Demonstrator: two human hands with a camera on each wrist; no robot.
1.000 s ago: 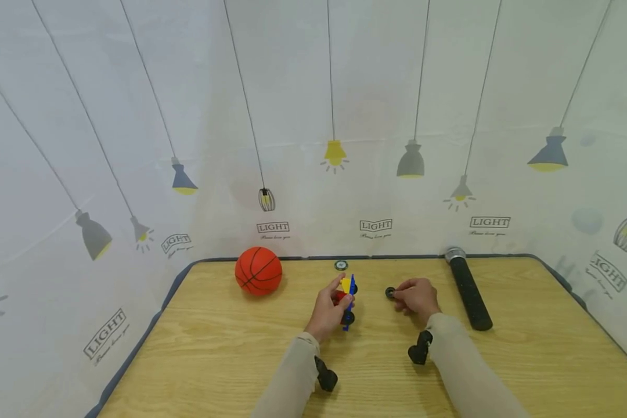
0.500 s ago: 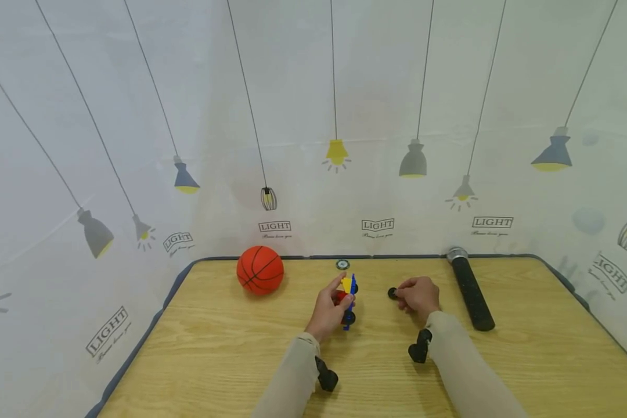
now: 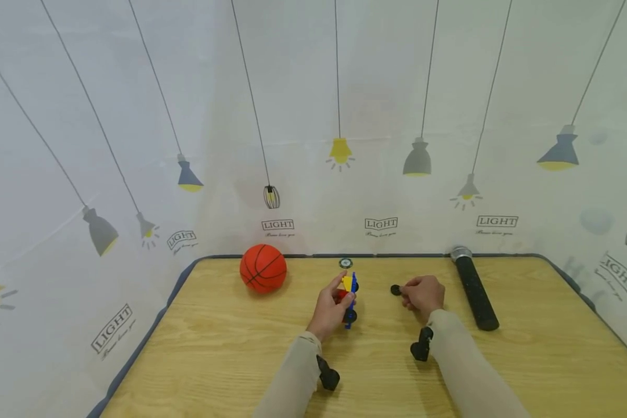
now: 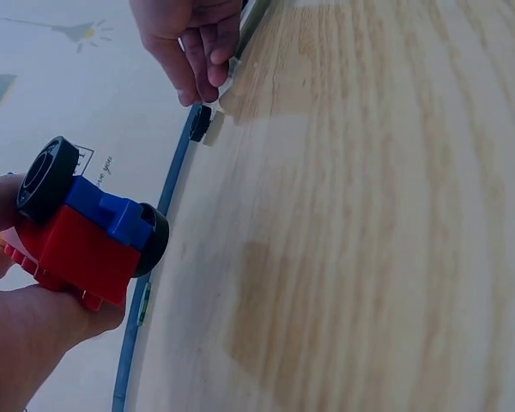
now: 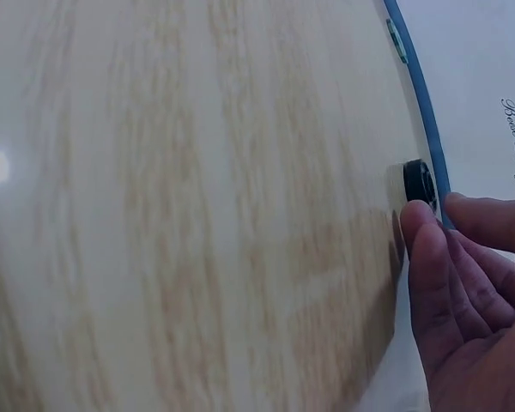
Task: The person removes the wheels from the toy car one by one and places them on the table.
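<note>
Gripping toy car (image 3: 348,301) in left hand (image 3: 330,309), red underside only wrist-visible, right hand (image 3: 423,295) fingers pinching wheel (image 3: 395,289)

The toy car (image 3: 348,299) is red, blue and yellow with black wheels, and the loose wheel (image 3: 395,289) is black. An orange basketball (image 3: 263,268) carries black lines, and the microphone (image 3: 474,288) is black with a silver head. The bench (image 3: 214,348) is pale wood grain edged in dark grey-blue, and the white curtain (image 3: 313,116) is printed with grey and yellow lamps.

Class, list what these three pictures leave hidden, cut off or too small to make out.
- Red, blue and yellow plastic toy car: head view, left hand hides its near side.
- Small black wheel: head view too small; right wrist view blurred, right hand overlaps it.
- Small round disc: too small to identify.
</note>
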